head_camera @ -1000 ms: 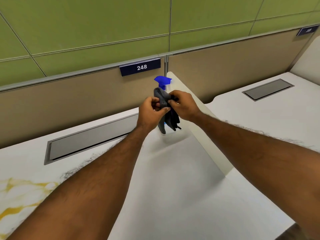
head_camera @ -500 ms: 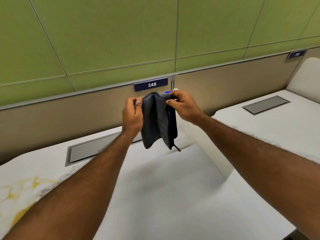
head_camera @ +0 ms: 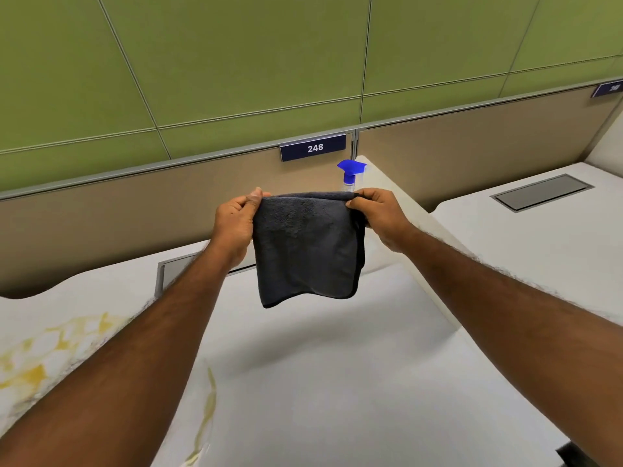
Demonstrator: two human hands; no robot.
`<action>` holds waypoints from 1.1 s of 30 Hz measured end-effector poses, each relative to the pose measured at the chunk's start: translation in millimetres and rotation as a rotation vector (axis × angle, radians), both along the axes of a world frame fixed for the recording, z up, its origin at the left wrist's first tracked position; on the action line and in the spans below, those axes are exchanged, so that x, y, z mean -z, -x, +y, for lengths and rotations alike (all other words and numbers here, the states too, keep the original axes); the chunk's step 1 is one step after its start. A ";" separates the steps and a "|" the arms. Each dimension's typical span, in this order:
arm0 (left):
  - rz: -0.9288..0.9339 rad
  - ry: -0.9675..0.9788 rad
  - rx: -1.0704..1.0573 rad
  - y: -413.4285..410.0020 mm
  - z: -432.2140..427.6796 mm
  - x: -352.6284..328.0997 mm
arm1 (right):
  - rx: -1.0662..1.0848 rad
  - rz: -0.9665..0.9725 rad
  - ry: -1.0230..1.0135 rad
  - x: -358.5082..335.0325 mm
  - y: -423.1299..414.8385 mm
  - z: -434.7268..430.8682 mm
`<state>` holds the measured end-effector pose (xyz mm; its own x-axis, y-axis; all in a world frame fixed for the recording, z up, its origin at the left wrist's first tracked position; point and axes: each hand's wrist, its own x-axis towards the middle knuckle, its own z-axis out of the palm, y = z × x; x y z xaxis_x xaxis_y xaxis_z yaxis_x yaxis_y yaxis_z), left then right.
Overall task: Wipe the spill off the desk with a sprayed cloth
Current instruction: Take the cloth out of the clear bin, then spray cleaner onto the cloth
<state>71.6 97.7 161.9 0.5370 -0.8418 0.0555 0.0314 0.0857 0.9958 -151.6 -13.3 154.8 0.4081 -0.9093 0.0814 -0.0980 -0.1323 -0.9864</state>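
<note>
Both top corners of the cloth (head_camera: 306, 247) were pinched, one in the left hand (head_camera: 236, 227), one in the right hand (head_camera: 381, 217), so it hung open above the desk (head_camera: 337, 382), spray bottle (head_camera: 350, 171) just behind, yellow spill (head_camera: 30, 369) at near left.

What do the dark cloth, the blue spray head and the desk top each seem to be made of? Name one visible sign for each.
Cloth: probably microfibre, matte; fuzzy nap, limp drape, bound edge.
Spray head: likely moulded plastic, smooth; uniform bright blue, crisp shape.
Desk top: possibly laminate, smooth, white, low sheen; its core is hidden.
</note>
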 end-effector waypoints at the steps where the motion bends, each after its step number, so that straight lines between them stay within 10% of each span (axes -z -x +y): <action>1: 0.012 -0.002 -0.001 0.5 2.4 1.4 | 0.007 0.012 -0.017 5.5 -1.3 -0.2; 19: 0.600 0.275 0.047 25.8 -15.8 40.5 | -0.057 0.065 -0.487 99.6 -30.2 -8.3; 33: 0.530 0.206 -0.040 1.3 -43.2 52.2 | 0.387 0.279 -0.129 117.3 -22.8 -134.5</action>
